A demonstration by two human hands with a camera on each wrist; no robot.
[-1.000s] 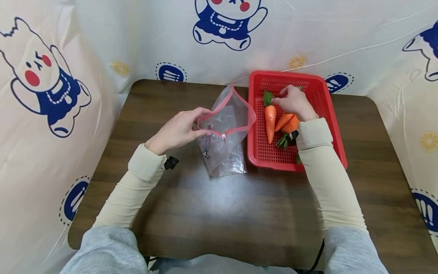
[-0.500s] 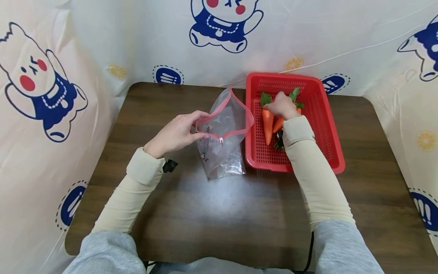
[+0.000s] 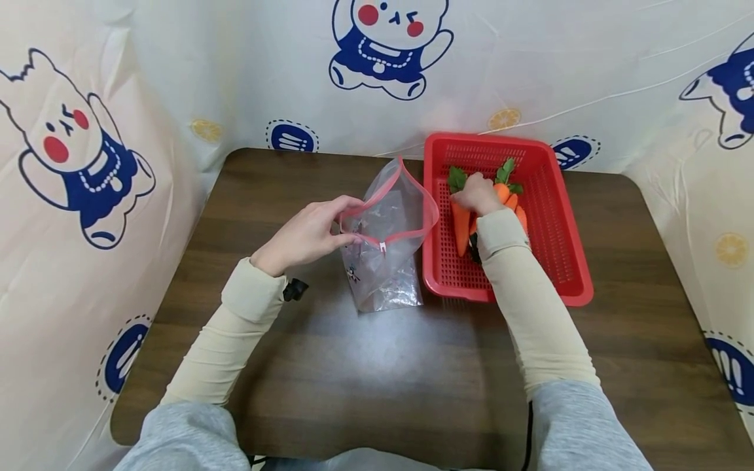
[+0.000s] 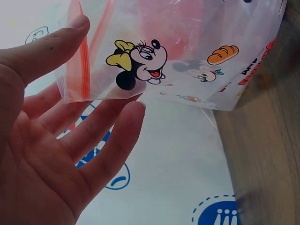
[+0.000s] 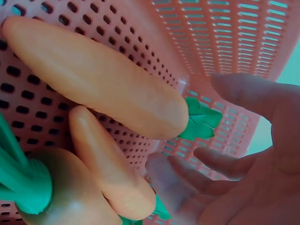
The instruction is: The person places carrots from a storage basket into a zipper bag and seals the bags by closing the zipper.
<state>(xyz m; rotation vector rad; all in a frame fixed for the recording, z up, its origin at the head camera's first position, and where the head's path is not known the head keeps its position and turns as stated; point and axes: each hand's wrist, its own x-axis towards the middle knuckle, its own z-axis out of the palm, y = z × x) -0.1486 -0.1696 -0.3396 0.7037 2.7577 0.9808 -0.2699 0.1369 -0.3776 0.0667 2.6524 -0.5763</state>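
Observation:
My left hand (image 3: pixel 306 234) holds the left side of a clear zip bag (image 3: pixel 383 284), thumb and fingers about its pink-edged mouth, which gapes. Cartoon prints mark the bag (image 4: pixel 143 63) in the left wrist view. Inside a red plastic basket (image 3: pixel 556 261), my right hand (image 3: pixel 478 195) reaches down by the leafy top of a long carrot (image 3: pixel 461 229). In the right wrist view thumb and fingers stand apart around the green leaves (image 5: pixel 202 119) of that carrot (image 5: pixel 101 77). Below it lie a smaller carrot (image 5: pixel 112 164) and a thicker orange vegetable (image 5: pixel 70 192) with green stalks.
The basket stands at the back of a dark wooden table (image 3: pixel 365 386), right beside the bag. More carrots (image 3: pixel 511 199) with green tops lie in it, partly hidden by my right forearm. White printed cloth (image 3: pixel 265 72) hangs behind and at both sides.
My right hand has moved left and lower in the basket, to the long carrot's leafy end, uncovering the carrots on the right. My left hand keeps the bag in place.

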